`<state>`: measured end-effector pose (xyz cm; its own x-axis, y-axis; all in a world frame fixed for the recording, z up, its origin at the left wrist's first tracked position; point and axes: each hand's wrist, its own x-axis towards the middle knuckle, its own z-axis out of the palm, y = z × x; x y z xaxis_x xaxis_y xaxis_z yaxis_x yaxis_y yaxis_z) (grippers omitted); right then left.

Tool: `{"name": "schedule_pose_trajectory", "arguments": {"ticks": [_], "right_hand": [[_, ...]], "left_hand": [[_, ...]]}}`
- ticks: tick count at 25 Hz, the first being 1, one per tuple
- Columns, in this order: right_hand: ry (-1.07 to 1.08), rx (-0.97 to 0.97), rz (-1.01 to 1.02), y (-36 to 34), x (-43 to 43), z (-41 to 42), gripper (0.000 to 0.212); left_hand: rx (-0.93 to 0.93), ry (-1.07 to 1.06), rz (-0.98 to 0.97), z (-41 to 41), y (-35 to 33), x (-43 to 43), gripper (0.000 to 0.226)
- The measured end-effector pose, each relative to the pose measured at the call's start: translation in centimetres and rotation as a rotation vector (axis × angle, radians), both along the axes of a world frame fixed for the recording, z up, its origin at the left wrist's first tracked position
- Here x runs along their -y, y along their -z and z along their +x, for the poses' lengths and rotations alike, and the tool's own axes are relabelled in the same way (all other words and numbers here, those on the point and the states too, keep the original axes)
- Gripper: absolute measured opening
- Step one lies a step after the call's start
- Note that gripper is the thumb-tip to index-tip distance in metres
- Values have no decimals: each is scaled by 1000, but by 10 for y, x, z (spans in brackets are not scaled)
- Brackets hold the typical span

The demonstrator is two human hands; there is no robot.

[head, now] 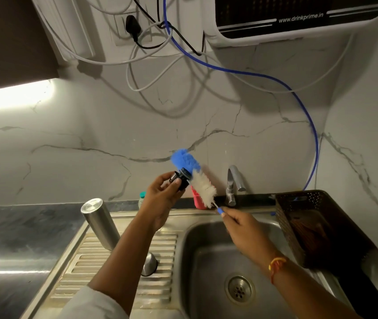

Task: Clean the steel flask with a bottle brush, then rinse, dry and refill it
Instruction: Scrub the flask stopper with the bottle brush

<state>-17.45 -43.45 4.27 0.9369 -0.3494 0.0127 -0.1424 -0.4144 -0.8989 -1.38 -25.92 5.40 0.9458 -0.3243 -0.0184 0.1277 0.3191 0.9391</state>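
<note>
The steel flask (101, 223) stands upside down on the ribbed draining board (123, 261) left of the sink, partly behind my left forearm. My left hand (160, 194) grips the flask's black stopper (181, 179) above the board. My right hand (238, 223) pinches the thin handle of the bottle brush (193, 176) over the sink. The brush's blue and white bristles lie against the stopper. A small steel cup (150, 264) sits mouth down on the board.
The steel sink basin (208, 261) with its drain (239, 288) lies below my right arm. A chrome tap (234, 185) stands behind it. A brown perforated basket (310, 226) sits at the right. A red object (197, 200) and a small bottle (142, 199) stand by the wall.
</note>
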Motion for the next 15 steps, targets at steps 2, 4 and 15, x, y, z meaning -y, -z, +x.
{"name": "schedule_pose_trajectory", "arguments": {"ticks": [2,4,15], "right_hand": [[-42,-21,140,-1,-5,-3,21],[-84,-62,361,-5,-8,-8,19],[-131,-158,664,-18,-17,1,25]], "left_hand": [[-5,-31,-48,4,-2,-1,29],[-9,-36,-61,7,-3,-4,29],[-40,37,66,-3,25,12,18]]}}
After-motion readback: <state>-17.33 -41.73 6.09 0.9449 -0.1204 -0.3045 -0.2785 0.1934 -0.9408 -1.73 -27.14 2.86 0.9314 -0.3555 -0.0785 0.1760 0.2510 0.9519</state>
